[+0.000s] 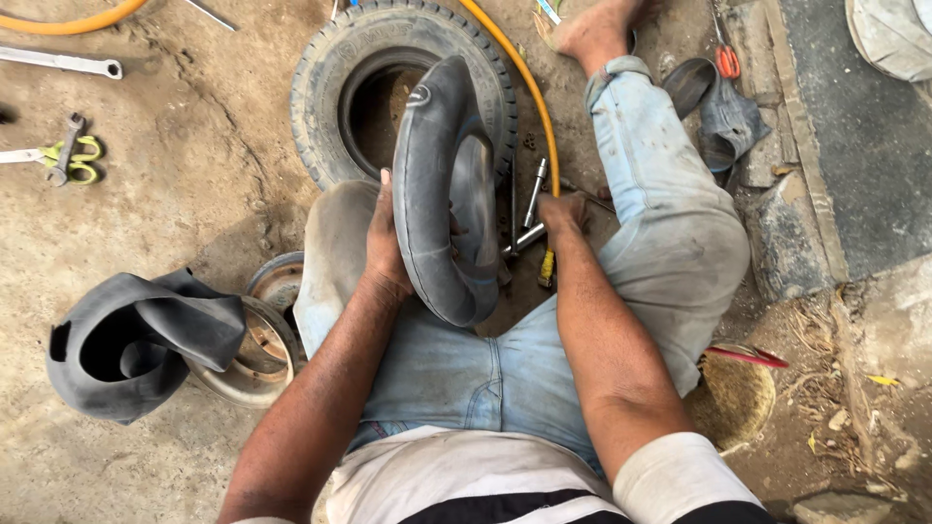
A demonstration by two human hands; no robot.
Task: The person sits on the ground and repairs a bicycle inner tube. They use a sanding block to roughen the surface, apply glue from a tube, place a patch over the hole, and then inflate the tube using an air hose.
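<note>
I sit on the ground in grey jeans with a black inflated inner tube (pixel 437 184) standing upright between my knees. My left hand (pixel 386 238) presses flat against the tube's left side and holds it up. Down on the ground to the tube's right, my right hand (pixel 563 212) rests beside a metal socket wrench (pixel 532 199) and a yellow-handled tool (pixel 547 267); whether it grips anything is hidden. A small black tyre (pixel 335 68) lies flat just beyond the tube.
A limp black tube (pixel 131 340) lies left on a metal wheel rim (pixel 257 364). A yellow hose (pixel 529 82) crosses the tyre. Spanner (pixel 58 61) and yellow-handled scissors (pixel 73 160) far left. Red-handled scissors (pixel 726 60), stone kerb (pixel 777 233) right.
</note>
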